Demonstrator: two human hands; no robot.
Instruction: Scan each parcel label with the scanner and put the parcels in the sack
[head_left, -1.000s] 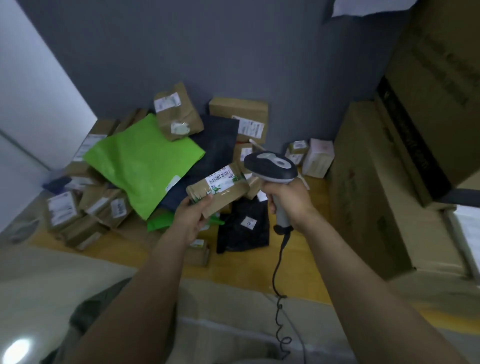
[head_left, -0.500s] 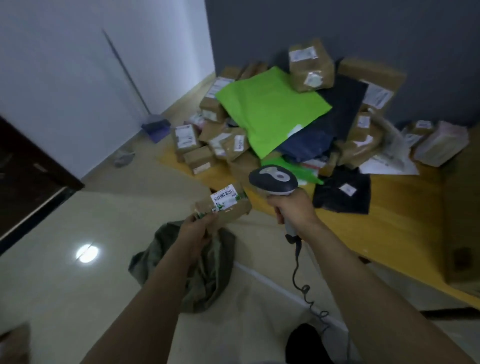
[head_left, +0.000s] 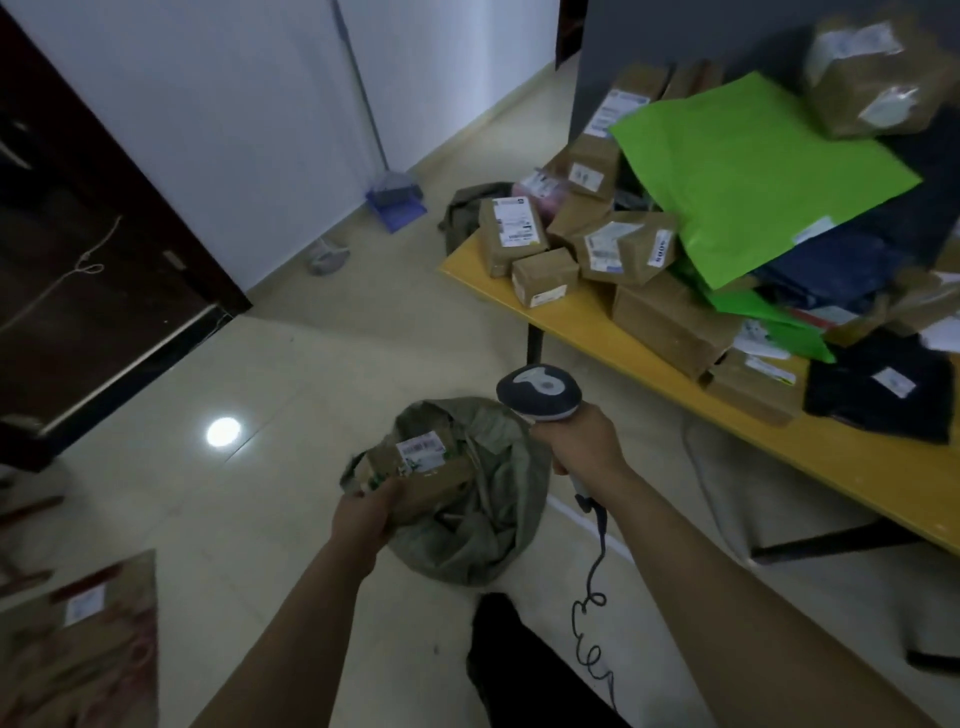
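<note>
My left hand (head_left: 366, 517) grips a small brown cardboard parcel (head_left: 423, 465) with a white barcode label, holding it over the mouth of the grey-green sack (head_left: 483, 525) that lies crumpled on the floor. My right hand (head_left: 579, 447) grips the handle of the dark handheld scanner (head_left: 540, 392), held just right of the sack, its coiled cable hanging down. A pile of brown parcels (head_left: 545, 275), a large green mailer bag (head_left: 748, 171) and dark bags cover the yellow table (head_left: 841, 452) at the right.
A broom and blue dustpan (head_left: 395, 202) lean on the white wall. A dark door (head_left: 93, 249) stands at the left. A large brown box (head_left: 78, 644) sits at the bottom left. Another greyish sack (head_left: 467, 208) lies beyond the table's left end.
My view has swung left and down from the table to the floor. My left hand has carried the labelled parcel from beside the scanner down over the sack's mouth.
</note>
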